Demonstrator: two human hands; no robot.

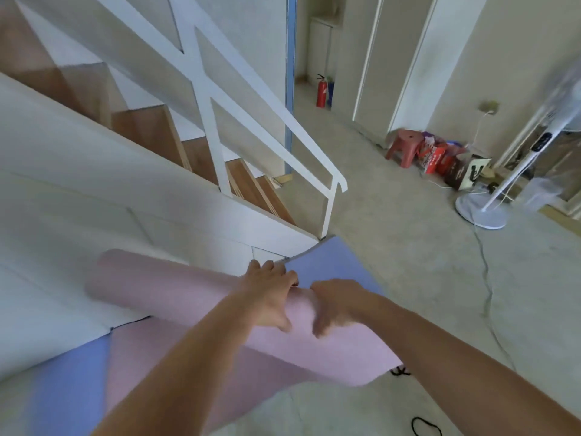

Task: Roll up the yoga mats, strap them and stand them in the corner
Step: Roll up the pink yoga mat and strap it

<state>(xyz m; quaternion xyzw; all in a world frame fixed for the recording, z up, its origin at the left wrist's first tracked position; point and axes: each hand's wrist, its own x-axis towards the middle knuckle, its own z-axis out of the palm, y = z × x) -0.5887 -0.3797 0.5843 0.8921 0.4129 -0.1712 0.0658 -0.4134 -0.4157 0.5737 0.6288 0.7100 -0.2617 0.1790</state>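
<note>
A pink yoga mat point(176, 287) lies partly rolled on the floor, the roll running from the left toward the lower right. Its flat part point(188, 366) stretches toward me. A purple-blue mat point(327, 265) lies under it and shows beyond the roll and at the lower left. My left hand point(267, 294) and my right hand point(339, 305) sit side by side on top of the roll, fingers curled over its far side, thumbs on the near side. A black strap point(424, 427) lies on the floor near the bottom edge; another black bit point(400, 371) peeks out by the roll's right end.
A white staircase with a railing point(327, 180) stands right behind the mats. A white standing fan point(484, 209) with a cable running across the floor is at the right. A red stool point(405, 146), boxes and a fire extinguisher point(321, 91) are farther back.
</note>
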